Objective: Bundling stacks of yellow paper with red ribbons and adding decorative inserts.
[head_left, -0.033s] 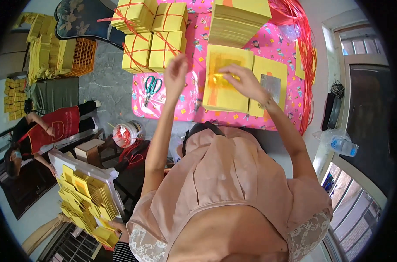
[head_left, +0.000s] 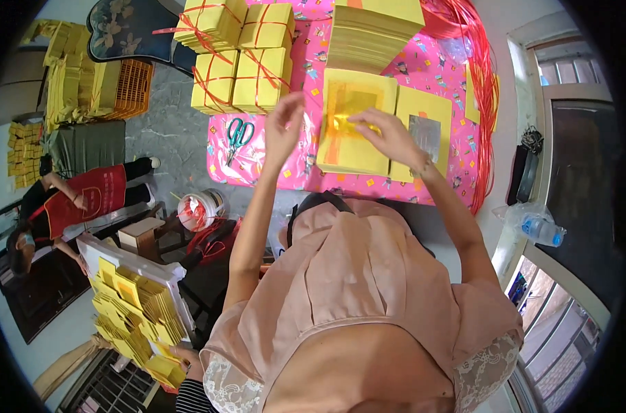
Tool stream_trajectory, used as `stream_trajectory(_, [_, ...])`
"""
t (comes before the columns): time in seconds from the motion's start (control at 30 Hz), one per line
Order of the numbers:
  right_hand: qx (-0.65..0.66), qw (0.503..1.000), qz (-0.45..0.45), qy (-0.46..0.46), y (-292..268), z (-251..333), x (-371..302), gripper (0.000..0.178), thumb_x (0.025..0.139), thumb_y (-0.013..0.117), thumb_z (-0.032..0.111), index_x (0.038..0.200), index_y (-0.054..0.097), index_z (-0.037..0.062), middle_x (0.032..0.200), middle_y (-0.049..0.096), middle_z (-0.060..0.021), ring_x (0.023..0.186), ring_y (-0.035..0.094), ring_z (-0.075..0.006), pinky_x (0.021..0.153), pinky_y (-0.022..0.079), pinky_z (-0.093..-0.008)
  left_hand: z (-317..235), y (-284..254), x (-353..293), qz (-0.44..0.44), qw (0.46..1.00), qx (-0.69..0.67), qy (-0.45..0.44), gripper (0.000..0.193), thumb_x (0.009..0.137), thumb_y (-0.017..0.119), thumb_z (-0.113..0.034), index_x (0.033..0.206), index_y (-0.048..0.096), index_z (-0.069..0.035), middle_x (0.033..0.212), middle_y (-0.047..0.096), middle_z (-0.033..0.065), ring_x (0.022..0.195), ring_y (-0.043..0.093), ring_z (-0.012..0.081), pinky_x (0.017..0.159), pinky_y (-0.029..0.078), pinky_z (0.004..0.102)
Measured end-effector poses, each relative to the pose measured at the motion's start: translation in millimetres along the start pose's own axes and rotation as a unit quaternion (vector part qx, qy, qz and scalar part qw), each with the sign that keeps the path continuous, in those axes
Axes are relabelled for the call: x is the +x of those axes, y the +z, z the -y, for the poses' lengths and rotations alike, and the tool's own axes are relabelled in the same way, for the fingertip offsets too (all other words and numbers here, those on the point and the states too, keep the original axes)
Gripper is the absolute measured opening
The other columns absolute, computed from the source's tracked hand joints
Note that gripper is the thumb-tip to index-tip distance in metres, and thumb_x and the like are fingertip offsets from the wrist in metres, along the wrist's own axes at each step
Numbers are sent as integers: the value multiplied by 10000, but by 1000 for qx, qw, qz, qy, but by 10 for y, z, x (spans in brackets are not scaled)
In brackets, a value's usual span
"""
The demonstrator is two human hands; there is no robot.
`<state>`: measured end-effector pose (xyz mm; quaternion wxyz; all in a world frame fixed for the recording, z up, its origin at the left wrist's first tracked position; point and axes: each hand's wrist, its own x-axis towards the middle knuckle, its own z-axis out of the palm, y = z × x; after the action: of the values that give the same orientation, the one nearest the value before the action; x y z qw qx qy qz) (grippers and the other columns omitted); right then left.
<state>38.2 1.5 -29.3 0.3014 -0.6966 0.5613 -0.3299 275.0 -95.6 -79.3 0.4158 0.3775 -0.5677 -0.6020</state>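
Note:
My left hand [head_left: 284, 129] is raised over the pink table, right of the tied yellow bundles, its fingers loosely curled and apart around nothing. My right hand [head_left: 389, 138] reaches over a yellow paper stack [head_left: 354, 160], its fingertips at a shiny gold sheet [head_left: 344, 124] on an orange-printed square. Thumb and fingers look apart; whether they touch the sheet is hard to see. Beside this stack lies another yellow stack [head_left: 406, 168] with a silver square [head_left: 425, 136]. Green-handled scissors [head_left: 239, 136] rest on the table, left of my left hand.
Yellow bundles [head_left: 213, 79] tied with red ribbon stand at the far left; a tall yellow stack [head_left: 368, 41] stands behind. Red ribbons [head_left: 483, 138] hang along the right edge of the table [head_left: 300, 180]. A white bucket [head_left: 201, 210] and a person in a red apron [head_left: 96, 196] are at left.
Both hands have shifted slightly nearer to me. The view has moved a little; the stacks and scissors keep their places on the table.

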Motion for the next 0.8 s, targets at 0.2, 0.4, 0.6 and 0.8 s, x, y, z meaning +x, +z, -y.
stream_trajectory(0.2, [-59,998,33,-6,58,-9,-762,299,861,693,274,1093,645,92,975,620,-97,939,622,-290,791,498,-403,-319,345,-680,163,939,278,122,433,773,781,-174,1186,669,-113,1223,615,122,1150,561,304,1004,441,393])
stream_trajectory(0.4, [-151,986,2,-72,191,-130,-883,350,798,736,264,1074,642,71,1024,611,-61,992,580,-247,848,478,-399,-136,432,-921,149,887,417,128,485,731,799,-161,1192,655,-119,1294,549,145,1237,480,352,1043,421,439])
stream_trajectory(0.6, [-141,985,-19,-100,239,-239,-856,299,795,734,244,1023,664,65,986,634,-71,953,599,-259,839,485,-392,52,485,-1113,18,927,366,77,608,747,787,-129,1311,560,-105,1332,492,202,1288,451,379,1062,414,444])
stream_trajectory(0.8, [-95,989,-48,-107,222,-252,-788,153,833,688,219,829,697,66,783,654,-86,791,629,-284,718,505,-416,244,499,-1273,-59,961,268,21,599,786,777,-112,1337,542,-97,1311,522,139,1189,563,281,945,517,372])
